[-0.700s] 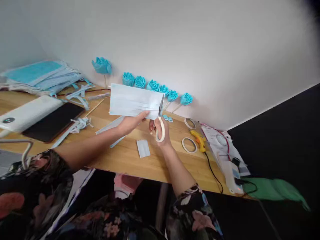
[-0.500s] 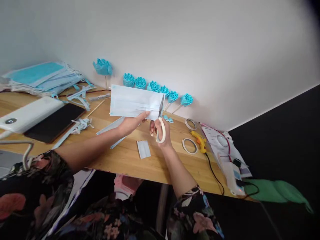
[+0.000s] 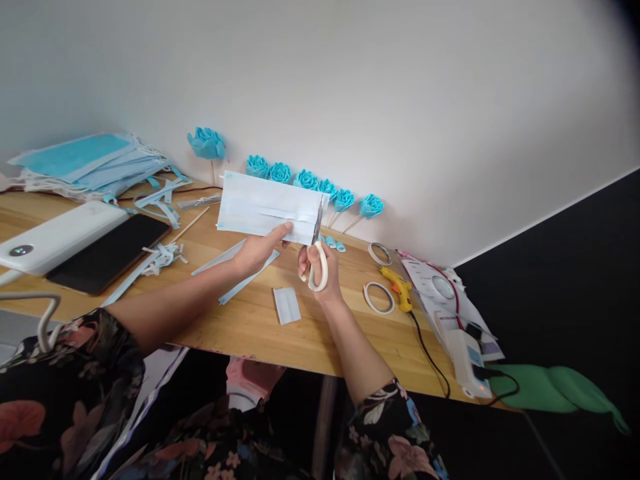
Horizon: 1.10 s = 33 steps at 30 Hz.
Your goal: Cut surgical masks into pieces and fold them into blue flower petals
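Observation:
My left hand [image 3: 263,250] pinches the lower edge of a pale face mask [image 3: 265,203], thumb in front and fingers behind. The mask is held up above the table, its pleats running lengthwise and no ear loops showing on it. My right hand [image 3: 323,270] grips white-handled scissors [image 3: 319,257], with their blades upright across the mask's right end. Below the hands a small pale fabric piece [image 3: 287,305] lies on the wood. Long cut strips [image 3: 245,283] rest under my left wrist, and small blue pieces [image 3: 335,245] lie behind my right hand.
Blue fabric flowers [image 3: 305,179] on sticks line the wall. A mask stack [image 3: 90,160], a white power bank [image 3: 60,233] and a dark phone [image 3: 110,253] lie left. Right are tape rolls [image 3: 379,298], a yellow glue gun [image 3: 400,288] and a power strip [image 3: 469,363].
The scissors have shifted slightly left and down, and their blades now lie along the mask's right end. The mask has tilted a little. The whole view has moved slightly.

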Available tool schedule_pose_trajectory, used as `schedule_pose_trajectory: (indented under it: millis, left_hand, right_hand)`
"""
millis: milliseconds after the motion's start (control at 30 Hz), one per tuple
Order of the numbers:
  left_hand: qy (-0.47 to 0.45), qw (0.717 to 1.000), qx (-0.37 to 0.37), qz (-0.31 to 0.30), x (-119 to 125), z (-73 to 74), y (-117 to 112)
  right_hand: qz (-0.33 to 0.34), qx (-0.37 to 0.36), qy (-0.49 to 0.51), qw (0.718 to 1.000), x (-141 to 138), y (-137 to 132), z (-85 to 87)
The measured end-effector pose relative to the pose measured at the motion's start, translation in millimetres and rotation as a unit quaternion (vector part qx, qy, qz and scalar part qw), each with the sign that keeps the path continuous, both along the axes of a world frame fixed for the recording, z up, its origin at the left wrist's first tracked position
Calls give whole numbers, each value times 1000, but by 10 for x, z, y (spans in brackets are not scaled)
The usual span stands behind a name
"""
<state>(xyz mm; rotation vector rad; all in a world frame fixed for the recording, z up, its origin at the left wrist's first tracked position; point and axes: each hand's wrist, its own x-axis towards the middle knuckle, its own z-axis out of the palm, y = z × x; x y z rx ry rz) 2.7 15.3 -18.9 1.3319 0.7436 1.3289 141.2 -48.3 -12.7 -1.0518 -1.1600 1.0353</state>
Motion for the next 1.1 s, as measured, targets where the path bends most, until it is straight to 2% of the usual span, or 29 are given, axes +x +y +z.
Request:
schedule_pose_trajectory:
  millis: [167,333,500,767,1100]
  left_hand:
    - [46,999,-21,9,3,62,-79]
    - [81,996,-31,35,-13,135,-118]
    - [81,996,-31,28,-14,137,-125]
    - [95,995,-36,14,-21,197,-189]
    - [40,998,-41,9,23,138,-171]
  right_hand:
    - [12,45,-55,997,16,11,14]
    - [3,44,-75,996,36,-1,37]
    - [-3,45,-90,995,41,-9,64]
    - [-20,21,-56,998,39,2,44]
    - [-45,-7,6,999,-1,-1,25]
